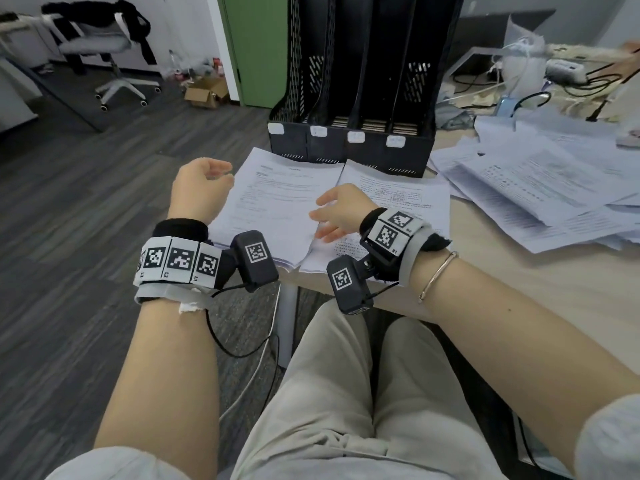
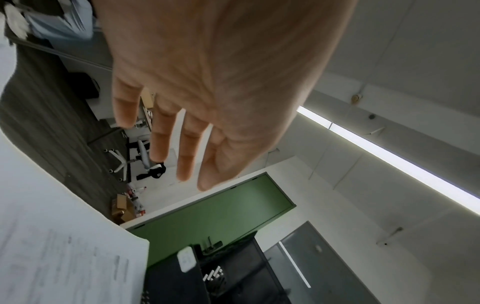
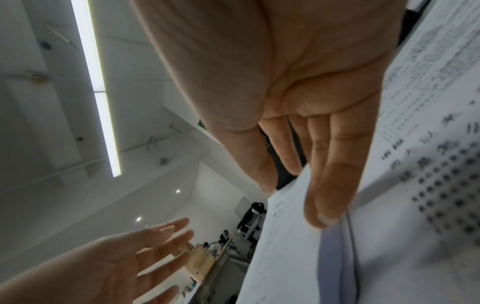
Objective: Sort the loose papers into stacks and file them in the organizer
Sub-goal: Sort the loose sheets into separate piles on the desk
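While the left hand (image 1: 202,188) is hovering empty with relaxed fingers, the right hand (image 1: 341,211) is resting flat, holding nothing, on two paper stacks (image 1: 277,202).

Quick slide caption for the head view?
Open hands, left hand and right hand, hover over two paper stacks before the black organizer.

print on papers (image 1: 273,195) illegible, organizer (image 1: 349,81) top cut off

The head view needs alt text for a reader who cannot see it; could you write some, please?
Two open bare hands, left hand and right hand, hover over two paper stacks before a black four-slot organizer on a desk. Loose papers spread to the right.
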Available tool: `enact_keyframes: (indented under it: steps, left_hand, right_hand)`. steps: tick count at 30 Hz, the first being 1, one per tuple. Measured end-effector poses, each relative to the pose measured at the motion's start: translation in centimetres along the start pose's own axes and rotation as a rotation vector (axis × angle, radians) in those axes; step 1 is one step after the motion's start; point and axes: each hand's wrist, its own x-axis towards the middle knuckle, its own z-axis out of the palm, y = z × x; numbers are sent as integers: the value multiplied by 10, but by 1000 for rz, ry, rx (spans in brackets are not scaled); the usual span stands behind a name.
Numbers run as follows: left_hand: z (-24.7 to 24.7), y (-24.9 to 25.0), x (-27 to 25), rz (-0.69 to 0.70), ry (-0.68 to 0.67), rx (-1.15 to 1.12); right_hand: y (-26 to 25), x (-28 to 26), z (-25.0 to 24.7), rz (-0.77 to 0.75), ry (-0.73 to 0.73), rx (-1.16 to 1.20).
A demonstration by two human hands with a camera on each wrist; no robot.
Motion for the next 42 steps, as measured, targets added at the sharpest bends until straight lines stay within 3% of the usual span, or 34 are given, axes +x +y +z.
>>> enact_keyframes:
  steps: [9, 21, 28, 32, 39, 42]
  left_hand:
    - [58, 67, -10, 116, -245, -185]
    - [152, 153, -37, 232, -537, -184]
    - [197, 182, -51, 233, -637, -168]
    - [217, 189, -61, 192, -697, -174]
    - [246, 204, -74, -12, -728, -339]
    - [257, 214, -85, -102, -746, -396]
  right_hand:
    - [-2, -36, -80, -150, 259, -274]
    - [58, -78, -192, -9, 570, -294]
    - [100, -91, -214, 130, 467, -443]
    - [114, -98, -222, 212, 456, -495]
    - [133, -135, -256, -25, 781, -118]
    - [148, -151, -268, -36, 907, -12]
